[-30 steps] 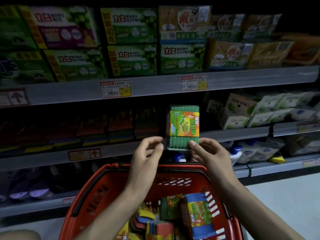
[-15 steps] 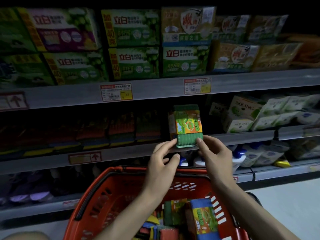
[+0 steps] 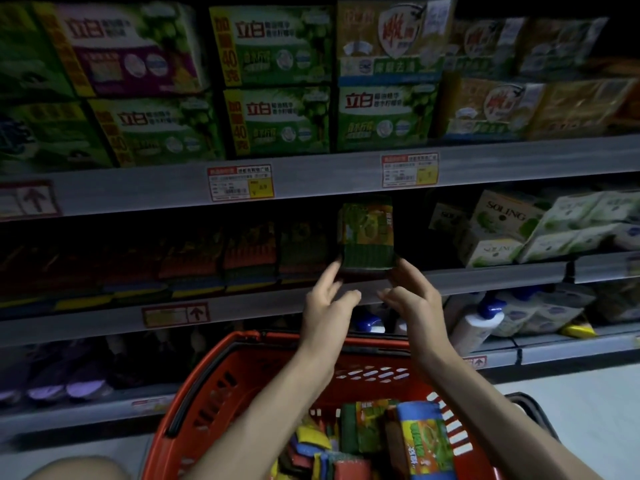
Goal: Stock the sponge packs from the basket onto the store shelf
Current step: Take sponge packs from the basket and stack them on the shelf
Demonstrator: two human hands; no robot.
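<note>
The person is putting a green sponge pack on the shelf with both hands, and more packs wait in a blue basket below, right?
Nearly. The basket is red, not blue, as the head view shows. The rest holds: the left hand and right hand are at the lower corners of the green sponge pack on the shelf, and more packs lie in the basket.

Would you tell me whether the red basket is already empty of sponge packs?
No, several colourful sponge packs lie piled inside the red basket.
</note>
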